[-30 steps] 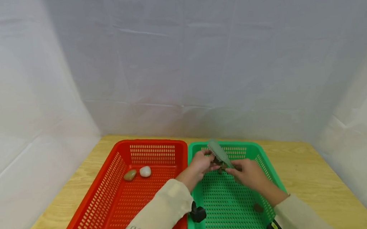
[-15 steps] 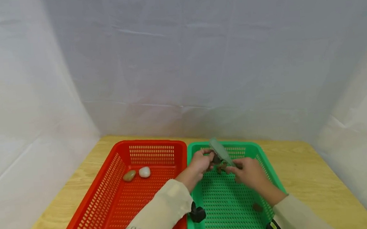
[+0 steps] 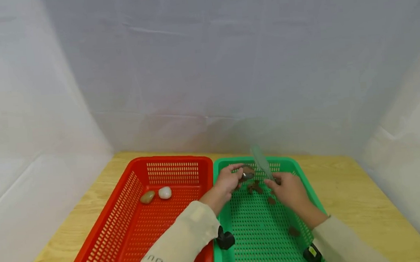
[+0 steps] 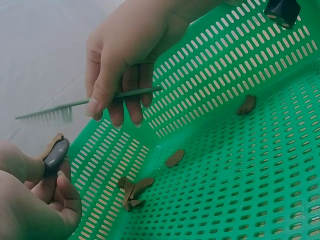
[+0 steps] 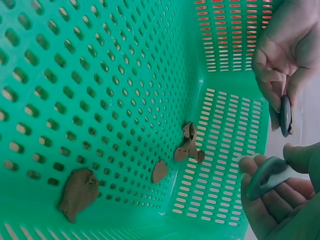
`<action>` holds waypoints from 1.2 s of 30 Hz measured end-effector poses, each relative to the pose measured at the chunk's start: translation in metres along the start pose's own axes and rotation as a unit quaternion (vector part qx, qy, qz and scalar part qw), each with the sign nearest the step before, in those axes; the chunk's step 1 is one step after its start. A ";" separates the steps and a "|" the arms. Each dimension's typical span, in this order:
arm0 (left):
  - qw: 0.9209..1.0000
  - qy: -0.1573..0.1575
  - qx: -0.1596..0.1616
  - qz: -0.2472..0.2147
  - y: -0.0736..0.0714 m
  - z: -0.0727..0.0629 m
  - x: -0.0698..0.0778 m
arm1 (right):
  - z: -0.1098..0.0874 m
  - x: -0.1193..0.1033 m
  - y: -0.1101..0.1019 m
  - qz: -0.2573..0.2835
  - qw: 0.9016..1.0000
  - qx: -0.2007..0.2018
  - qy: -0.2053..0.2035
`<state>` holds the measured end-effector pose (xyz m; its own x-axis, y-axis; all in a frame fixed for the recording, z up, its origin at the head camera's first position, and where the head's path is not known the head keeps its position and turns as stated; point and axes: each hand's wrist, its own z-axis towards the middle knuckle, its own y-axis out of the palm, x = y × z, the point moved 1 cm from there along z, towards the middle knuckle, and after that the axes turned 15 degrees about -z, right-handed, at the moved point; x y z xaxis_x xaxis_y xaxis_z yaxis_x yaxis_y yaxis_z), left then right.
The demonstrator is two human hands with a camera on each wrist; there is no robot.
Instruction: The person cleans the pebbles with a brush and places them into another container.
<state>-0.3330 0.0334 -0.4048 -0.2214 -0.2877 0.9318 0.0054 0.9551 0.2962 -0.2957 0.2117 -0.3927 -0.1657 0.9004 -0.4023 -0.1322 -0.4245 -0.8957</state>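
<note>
In the head view my left hand (image 3: 228,182) grips a smooth dark stone (image 3: 248,175) over the far end of the green basket (image 3: 259,234). Brown clay covers one side of this stone, as the left wrist view shows. My right hand (image 3: 290,190) holds a pale green brush (image 3: 260,161) by its handle, bristles downward, a little above and apart from the stone. Below the hands, peeled-off brown clay (image 5: 188,145) lies in a crumpled clump on the basket floor. A flat clay piece (image 5: 160,171) is near it, and a larger one (image 5: 80,194) sits farther off.
A red basket (image 3: 165,221) stands against the green one's left side. Inside it are a tan stone (image 3: 147,197) and a white stone (image 3: 164,192). Both baskets rest on a wooden table (image 3: 352,202), with pale sheeting (image 3: 205,73) behind and at the sides.
The brush has swung up and right, away from the stone, with my right hand. My left hand has lifted slightly and turned the stone, showing its clay side. More clay shows in the green basket.
</note>
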 end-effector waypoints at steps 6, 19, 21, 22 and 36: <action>0.999 -0.010 -0.003 -0.040 0.002 0.000 -0.001 | -0.001 0.000 0.001 0.031 0.999 0.001 -0.023; 0.996 -0.017 -0.032 -0.080 0.002 -0.001 -0.002 | 0.000 0.000 0.010 0.038 0.994 -0.024 -0.100; 0.996 -0.020 -0.035 -0.084 0.002 -0.001 -0.001 | 0.000 0.001 0.011 0.032 0.993 -0.042 -0.103; 0.995 -0.021 -0.035 -0.085 0.002 -0.001 -0.001 | 0.000 0.001 0.011 0.032 0.993 -0.050 -0.102; 0.996 0.002 -0.008 -0.091 0.003 -0.001 -0.001 | 0.000 0.001 0.008 0.041 0.996 -0.074 -0.033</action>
<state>-0.3316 0.0366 -0.4050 -0.2154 -0.4567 0.8631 -0.0190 0.8857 0.4639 -0.2968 0.2094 -0.4004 -0.2343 0.8535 -0.4655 0.0297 -0.4723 -0.8809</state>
